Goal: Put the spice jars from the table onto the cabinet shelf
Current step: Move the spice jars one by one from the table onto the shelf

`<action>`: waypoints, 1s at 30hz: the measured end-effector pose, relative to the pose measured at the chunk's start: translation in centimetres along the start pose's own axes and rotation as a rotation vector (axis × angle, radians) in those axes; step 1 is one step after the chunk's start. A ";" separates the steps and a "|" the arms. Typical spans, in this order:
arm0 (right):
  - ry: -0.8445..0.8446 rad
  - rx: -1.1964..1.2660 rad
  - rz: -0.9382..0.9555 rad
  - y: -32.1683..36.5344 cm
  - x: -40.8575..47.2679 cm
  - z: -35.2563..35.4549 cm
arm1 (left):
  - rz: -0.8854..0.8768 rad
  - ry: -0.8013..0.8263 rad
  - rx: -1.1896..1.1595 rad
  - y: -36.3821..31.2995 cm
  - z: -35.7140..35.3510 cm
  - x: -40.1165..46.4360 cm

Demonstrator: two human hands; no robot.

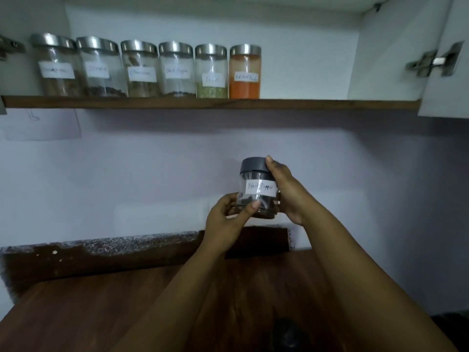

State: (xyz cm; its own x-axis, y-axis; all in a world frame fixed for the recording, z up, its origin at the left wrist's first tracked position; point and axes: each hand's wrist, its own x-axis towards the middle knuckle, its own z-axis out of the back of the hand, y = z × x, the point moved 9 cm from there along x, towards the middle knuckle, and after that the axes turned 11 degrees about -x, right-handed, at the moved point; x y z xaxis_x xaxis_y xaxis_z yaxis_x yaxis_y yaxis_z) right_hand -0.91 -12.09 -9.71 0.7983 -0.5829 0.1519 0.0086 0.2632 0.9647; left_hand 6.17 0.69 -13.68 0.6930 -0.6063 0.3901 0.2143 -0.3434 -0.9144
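Observation:
I hold a small glass jar [258, 189] with a dark grey lid and a white label reading "Black Pepper" in mid-air, in front of the wall and below the shelf. My left hand [229, 218] grips its lower part from the left. My right hand [285, 189] wraps its right side, with the thumb on the lid. The wooden cabinet shelf [317, 104] above carries several steel-lidded labelled jars in a row, ending with an orange-red powder jar [245, 72]. To the right of that jar the shelf is bare.
The brown wooden table [101, 308] lies below my arms, with a dark round object [288, 334] near the bottom edge. An open cabinet door with a metal hinge [434, 60] stands at the right. A paper sheet [40, 125] hangs on the wall at the left.

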 end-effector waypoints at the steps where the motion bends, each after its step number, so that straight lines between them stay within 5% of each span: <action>1: -0.007 -0.015 0.047 1.7 -0.1 1.1 | -0.043 -0.007 0.008 -1.6 -0.8 0.4; 7: -0.015 -0.005 0.310 12.0 -1.4 6.9 | -0.313 -0.005 0.076 -11.1 -4.6 3.3; 14: 0.021 0.008 0.522 19.7 0.6 12.3 | -0.582 0.048 0.410 -20.0 -9.3 7.4; 17: 0.063 -0.021 0.547 20.9 3.3 14.4 | -0.676 -0.043 0.650 -21.6 -10.8 10.0; 20: 0.018 -0.158 0.520 21.0 6.6 15.9 | -0.589 -0.096 0.764 -20.3 -11.8 13.3; 23: -0.037 -0.405 0.524 21.3 9.6 16.3 | -0.602 -0.313 1.031 -19.2 -10.5 14.9; 26: -0.005 -0.471 0.461 21.0 12.0 16.2 | -0.800 -0.533 1.162 -18.5 -7.9 13.8; 30: 0.056 -0.415 0.409 20.4 14.4 15.6 | -1.054 -0.550 1.219 -16.8 -6.6 13.1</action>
State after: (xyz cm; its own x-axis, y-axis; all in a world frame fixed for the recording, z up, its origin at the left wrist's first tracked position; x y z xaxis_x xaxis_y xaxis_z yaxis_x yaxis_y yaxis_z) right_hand 1.38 -27.12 15.53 0.8168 -0.3323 0.4716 -0.0804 0.7439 0.6634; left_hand 7.06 -6.24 7.52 -0.0015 -0.1009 0.9949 0.8852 0.4626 0.0482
